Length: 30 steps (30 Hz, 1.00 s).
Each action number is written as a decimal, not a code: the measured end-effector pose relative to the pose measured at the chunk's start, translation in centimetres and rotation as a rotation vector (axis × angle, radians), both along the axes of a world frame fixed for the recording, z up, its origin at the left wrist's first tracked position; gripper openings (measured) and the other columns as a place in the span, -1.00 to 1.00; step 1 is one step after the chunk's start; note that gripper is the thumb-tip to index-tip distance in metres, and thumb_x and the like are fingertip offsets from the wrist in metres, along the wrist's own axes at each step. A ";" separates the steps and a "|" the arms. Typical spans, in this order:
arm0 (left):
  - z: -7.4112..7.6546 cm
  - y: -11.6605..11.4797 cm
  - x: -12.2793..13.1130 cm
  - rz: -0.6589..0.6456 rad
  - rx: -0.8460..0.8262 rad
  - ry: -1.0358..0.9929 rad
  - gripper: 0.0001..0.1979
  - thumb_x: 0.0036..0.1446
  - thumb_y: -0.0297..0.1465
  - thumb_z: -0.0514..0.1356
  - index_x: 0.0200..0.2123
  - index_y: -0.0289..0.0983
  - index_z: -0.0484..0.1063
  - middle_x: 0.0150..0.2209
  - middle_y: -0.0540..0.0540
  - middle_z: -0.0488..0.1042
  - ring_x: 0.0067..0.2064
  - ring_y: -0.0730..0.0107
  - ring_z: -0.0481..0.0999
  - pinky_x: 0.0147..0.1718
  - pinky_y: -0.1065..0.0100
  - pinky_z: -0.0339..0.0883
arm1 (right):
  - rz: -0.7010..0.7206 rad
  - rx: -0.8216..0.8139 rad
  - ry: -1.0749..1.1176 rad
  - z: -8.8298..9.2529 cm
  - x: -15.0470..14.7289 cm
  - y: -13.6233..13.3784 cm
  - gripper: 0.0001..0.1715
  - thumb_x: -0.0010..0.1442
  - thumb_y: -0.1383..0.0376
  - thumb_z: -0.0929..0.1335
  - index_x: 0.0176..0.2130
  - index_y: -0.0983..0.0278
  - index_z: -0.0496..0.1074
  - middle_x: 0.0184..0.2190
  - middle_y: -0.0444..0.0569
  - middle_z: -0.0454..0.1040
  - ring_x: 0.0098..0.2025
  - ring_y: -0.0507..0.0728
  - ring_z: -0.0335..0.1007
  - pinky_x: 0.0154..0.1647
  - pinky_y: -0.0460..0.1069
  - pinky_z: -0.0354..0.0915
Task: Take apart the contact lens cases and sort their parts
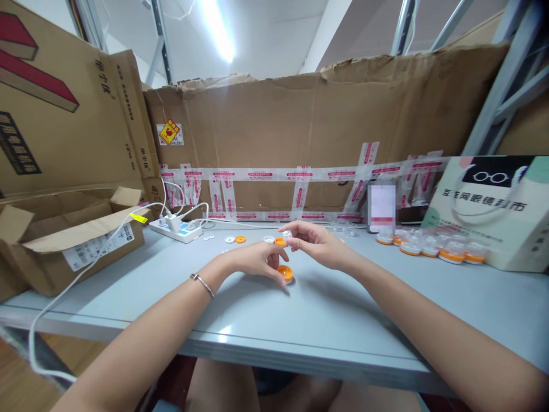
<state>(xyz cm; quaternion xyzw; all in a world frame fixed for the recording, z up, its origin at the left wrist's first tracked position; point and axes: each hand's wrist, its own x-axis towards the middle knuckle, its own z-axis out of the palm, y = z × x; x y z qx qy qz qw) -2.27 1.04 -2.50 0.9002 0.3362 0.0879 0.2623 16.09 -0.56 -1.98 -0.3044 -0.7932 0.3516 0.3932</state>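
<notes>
My left hand (pixel 256 258) is low over the middle of the table, fingers curled and thumb set against the near left side of a round orange piece with a white base (pixel 286 273). Its fingertips are partly hidden behind the hand. My right hand (pixel 319 243) pinches a small white round piece with dark marks (pixel 287 234) between thumb and fingertips, above and behind the orange one. Just beyond my left fingers lies another orange ring (pixel 281 242), beside a white ring (pixel 269 239). Farther left rest one more orange ring (pixel 240 240) and a white ring (pixel 230 240).
Several orange-and-white round pieces with clear tops (pixel 452 254) stand at the right, before a paper bag (pixel 484 212) and a phone (pixel 381 207). Clear parts (pixel 343 229) lie at the back. A power strip (pixel 175 229) and an open carton (pixel 103 229) occupy the left; cardboard (pixel 266 126) walls the back.
</notes>
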 end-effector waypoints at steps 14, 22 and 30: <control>0.4 0.3 0.5 0.064 0.115 -0.671 -0.75 0.03 -0.31 0.13 -0.23 -0.29 0.44 -0.32 -0.08 0.39 -0.26 0.41 0.41 -0.25 0.35 0.32 | 0.030 -0.147 0.300 -0.5 -0.1 0.8 -0.66 -0.05 0.27 0.39 -0.34 0.22 0.14 -0.55 -0.23 0.44 -0.48 -0.01 0.39 -0.40 -0.05 0.28; 0.5 0.0 0.9 0.068 0.211 -0.784 -0.79 -0.02 -0.36 0.18 -0.30 -0.35 0.40 -0.32 -0.09 0.44 -0.30 0.43 0.45 -0.29 0.37 0.38 | -0.089 -0.191 0.262 -0.7 -0.2 1.0 -0.73 -0.08 0.18 0.40 -0.42 0.32 0.35 -0.53 -0.09 0.49 -0.48 0.02 0.42 -0.36 -0.03 0.34; 0.4 0.2 0.3 0.061 0.734 -0.465 -0.88 0.05 -0.43 0.11 -0.30 -0.29 0.38 -0.35 -0.06 0.43 -0.31 0.47 0.41 -0.28 0.41 0.29 | -0.031 -0.329 0.235 -0.8 -0.1 0.7 -0.66 0.00 0.13 0.34 -0.29 0.31 0.46 -0.37 0.00 0.53 -0.32 0.09 0.46 -0.17 0.02 0.34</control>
